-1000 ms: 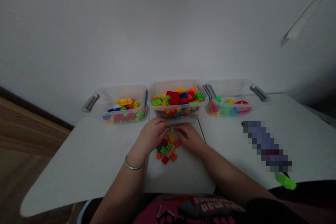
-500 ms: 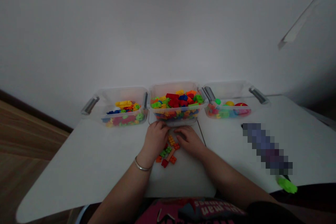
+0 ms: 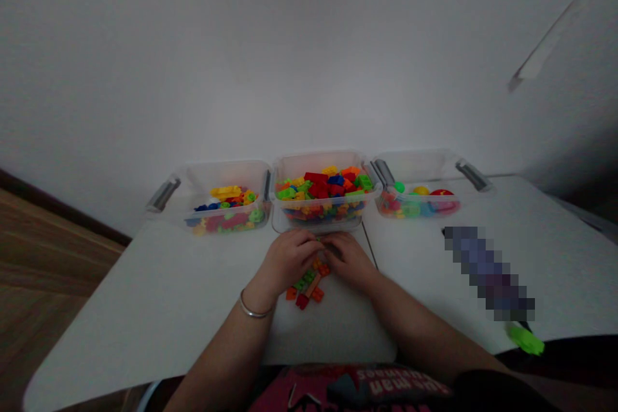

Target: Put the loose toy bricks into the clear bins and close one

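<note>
My left hand (image 3: 290,261) and my right hand (image 3: 348,261) lie close together on the white table (image 3: 145,290), fingertips meeting over a small heap of plastic building bricks (image 3: 305,288). The heap has orange, red, green and yellow pieces, and its far part is hidden under my fingers. I cannot tell whether either hand grips a brick. Just behind my hands stands a clear plastic bin (image 3: 321,222) full of mixed bricks. A silver bangle (image 3: 253,313) circles my left wrist.
Another clear bin (image 3: 226,175) of bricks stands to the left, and a third (image 3: 415,164) of mixed toys to the right. A pixelated patch (image 3: 488,273) covers something on the table, with a bright green piece (image 3: 525,339) at its near end. A seam (image 3: 369,251) crosses the table.
My hands have moved closer together over the heap, and the yellow brick between them is now mostly covered. The view has tilted slightly.
</note>
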### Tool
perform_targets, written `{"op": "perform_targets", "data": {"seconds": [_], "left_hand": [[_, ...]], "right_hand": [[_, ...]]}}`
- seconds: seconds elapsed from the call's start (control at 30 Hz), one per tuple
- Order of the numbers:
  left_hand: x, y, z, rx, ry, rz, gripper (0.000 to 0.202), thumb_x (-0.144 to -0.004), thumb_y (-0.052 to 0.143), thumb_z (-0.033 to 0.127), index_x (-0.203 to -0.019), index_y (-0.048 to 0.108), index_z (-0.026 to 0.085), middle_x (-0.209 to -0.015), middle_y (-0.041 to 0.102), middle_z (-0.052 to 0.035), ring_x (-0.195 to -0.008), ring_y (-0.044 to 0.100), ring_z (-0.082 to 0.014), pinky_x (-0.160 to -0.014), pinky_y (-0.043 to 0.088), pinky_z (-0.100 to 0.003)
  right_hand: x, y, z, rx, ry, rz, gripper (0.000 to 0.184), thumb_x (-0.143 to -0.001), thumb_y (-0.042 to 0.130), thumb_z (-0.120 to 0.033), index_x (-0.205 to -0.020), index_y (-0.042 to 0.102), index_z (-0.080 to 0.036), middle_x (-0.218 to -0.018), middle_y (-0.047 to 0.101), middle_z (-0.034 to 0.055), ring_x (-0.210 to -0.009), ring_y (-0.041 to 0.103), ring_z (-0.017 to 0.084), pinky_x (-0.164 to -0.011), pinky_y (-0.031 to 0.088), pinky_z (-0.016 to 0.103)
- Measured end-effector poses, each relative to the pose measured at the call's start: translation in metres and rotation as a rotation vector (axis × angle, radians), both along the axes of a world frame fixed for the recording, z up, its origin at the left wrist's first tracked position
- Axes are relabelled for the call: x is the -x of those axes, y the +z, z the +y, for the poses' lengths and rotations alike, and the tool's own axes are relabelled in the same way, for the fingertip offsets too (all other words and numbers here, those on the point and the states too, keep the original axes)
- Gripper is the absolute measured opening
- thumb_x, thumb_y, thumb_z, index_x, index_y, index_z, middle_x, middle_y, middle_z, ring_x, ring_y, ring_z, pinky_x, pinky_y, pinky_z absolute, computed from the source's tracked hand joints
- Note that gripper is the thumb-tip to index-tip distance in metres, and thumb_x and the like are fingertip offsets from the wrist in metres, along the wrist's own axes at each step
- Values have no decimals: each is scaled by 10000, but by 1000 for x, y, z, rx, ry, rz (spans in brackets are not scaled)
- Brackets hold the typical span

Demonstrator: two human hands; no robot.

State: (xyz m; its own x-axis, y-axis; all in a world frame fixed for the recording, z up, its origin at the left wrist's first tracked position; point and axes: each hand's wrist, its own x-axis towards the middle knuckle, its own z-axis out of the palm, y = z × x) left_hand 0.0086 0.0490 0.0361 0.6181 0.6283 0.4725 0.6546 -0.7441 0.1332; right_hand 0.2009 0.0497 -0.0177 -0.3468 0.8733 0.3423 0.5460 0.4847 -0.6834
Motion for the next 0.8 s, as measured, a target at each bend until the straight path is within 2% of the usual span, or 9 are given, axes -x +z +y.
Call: {"op": "perform_targets", "data": {"seconds": [0.07, 0.1, 0.23, 0.33, 0.43, 0.5, 0.57, 0.7, 0.8], "left_hand": [[4, 2, -2, -124, -79, -166, 199, -880, 529, 167, -948, 705, 227, -867, 681, -51, -799, 634, -148, -695, 530, -264], [6, 3, -4, -193, -56, -251, 194, -882, 535, 169, -948, 704, 236, -864, 681, -47, -798, 640, -138, -698, 536, -252], [14, 18, -6, -382, 179, -521, 135, -852, 605, 177, -914, 698, 254, -866, 694, -29, -830, 660, -146, -775, 551, -294], [17, 40, 1, -407, 350, -697, 79, -846, 633, 223, -891, 694, 244, -891, 699, -18, -895, 652, -168, -871, 527, -366], [21, 62, 17, -325, 445, -833, 91, -858, 617, 271, -887, 693, 228, -908, 696, -16, -915, 638, -168, -894, 505, -369], [23, 73, 30, -251, 457, -809, 105, -847, 622, 282, -882, 702, 224, -905, 702, -12, -904, 636, -167, -881, 499, -352], [24, 77, 45, -209, 457, -738, 113, -833, 629, 284, -875, 716, 225, -900, 715, -10, -901, 637, -173, -883, 487, -351], [26, 70, 67, -152, 444, -590, 157, -836, 608, 280, -895, 738, 216, -897, 740, -28, -891, 648, -193, -880, 473, -367], [25, 62, 72, -126, 434, -463, 224, -871, 548, 288, -939, 741, 198, -922, 747, -52, -919, 645, -214, -908, 457, -398]], "right_hand": [[0, 0, 0, 5, 0, 3, 227, -847, 571, -191, -1046, 680, -202, -1059, 700, 76, -1036, 614, 230, -958, 462, 418], [0, 0, 0, 8, -1, 3, 229, -844, 571, -185, -1045, 681, -202, -1065, 699, 76, -1040, 612, 229, -963, 459, 419], [-1, 1, 0, 25, 1, -12, 230, -829, 578, -168, -1031, 685, -196, -1059, 699, 80, -1048, 608, 231, -975, 452, 422], [-2, 1, 1, 35, 13, -10, 213, -829, 585, -177, -1015, 687, -194, -1049, 700, 80, -1038, 613, 228, -974, 452, 413], [-1, 2, 1, 37, 15, -10, 213, -828, 582, -168, -1011, 688, -188, -1056, 699, 84, -1038, 614, 226, -977, 449, 412], [-1, 2, 1, 35, 13, -15, 217, -829, 575, -163, -1013, 688, -188, -1058, 699, 81, -1043, 611, 226, -982, 446, 413], [-1, 3, 1, 35, 11, -18, 216, -830, 572, -161, -1010, 688, -189, -1051, 700, 79, -1041, 610, 225, -980, 446, 413], [-1, 3, 1, 35, 17, -14, 211, -822, 583, -160, -1004, 688, -186, -1035, 700, 78, -1029, 612, 223, -968, 450, 407], [-1, 3, 1, 26, 18, -6, 205, -837, 575, -177, -1008, 687, -193, -1032, 698, 74, -1025, 610, 215, -961, 451, 394]]}}
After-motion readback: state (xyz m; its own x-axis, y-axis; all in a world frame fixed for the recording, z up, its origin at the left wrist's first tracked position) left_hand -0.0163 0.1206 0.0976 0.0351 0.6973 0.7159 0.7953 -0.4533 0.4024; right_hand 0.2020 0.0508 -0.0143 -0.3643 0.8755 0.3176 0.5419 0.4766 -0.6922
